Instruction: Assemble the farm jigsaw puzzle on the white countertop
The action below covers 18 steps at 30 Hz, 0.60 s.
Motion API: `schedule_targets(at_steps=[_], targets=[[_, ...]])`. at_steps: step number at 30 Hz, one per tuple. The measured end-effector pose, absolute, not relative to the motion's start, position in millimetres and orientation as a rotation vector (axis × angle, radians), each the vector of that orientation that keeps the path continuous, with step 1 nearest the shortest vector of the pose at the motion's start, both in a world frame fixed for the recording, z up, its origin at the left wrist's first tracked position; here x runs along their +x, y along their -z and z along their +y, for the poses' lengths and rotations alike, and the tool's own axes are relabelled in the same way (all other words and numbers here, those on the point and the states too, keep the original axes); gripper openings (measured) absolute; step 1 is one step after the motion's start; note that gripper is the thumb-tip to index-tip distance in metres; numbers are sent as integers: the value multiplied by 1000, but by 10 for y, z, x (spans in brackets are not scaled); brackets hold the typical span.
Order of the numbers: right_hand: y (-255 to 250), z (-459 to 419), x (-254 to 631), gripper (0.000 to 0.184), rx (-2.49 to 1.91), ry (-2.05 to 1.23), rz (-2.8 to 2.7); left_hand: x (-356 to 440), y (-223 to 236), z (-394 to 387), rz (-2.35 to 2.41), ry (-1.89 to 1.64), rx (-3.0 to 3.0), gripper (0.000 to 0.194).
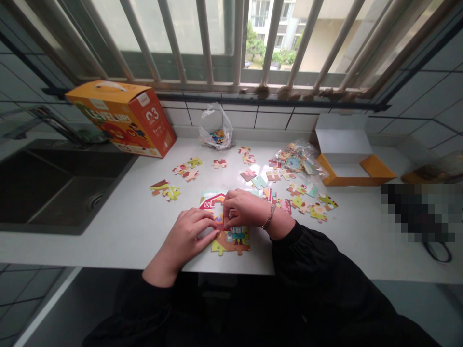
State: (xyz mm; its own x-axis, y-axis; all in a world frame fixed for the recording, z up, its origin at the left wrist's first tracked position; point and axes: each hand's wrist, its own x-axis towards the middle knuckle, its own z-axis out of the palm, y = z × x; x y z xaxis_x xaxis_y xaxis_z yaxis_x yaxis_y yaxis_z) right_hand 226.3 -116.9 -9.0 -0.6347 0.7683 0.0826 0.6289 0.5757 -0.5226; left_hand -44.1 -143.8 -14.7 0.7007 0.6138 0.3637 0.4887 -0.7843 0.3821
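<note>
Apparently part-done: red-barn cardboard jigsaw (230,245) lay at six o'clock on white countertop (119,231); loose multicoloured pieces (319,212) sat unplaced, ten to two. Right hand (246,207) pinched, left hand (188,233) narrow; I couldn't tell their hold.

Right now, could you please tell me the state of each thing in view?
Puzzle: partly assembled, lying flat
Left hand: touching the puzzle
Right hand: fingers bent over the puzzle
Loose pieces: scattered
Tall box: upright, closed
Small box: open, lid raised
Middle bag: upright, pieces inside
Right bag: pieces inside, seal unclear
</note>
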Motion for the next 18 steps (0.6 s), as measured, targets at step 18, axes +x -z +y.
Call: schedule_targets(at_steps=[18], targets=[[137,-930,2841,33,-2063,30,-1746,-414,98,-1468,803,-705,2684,11]])
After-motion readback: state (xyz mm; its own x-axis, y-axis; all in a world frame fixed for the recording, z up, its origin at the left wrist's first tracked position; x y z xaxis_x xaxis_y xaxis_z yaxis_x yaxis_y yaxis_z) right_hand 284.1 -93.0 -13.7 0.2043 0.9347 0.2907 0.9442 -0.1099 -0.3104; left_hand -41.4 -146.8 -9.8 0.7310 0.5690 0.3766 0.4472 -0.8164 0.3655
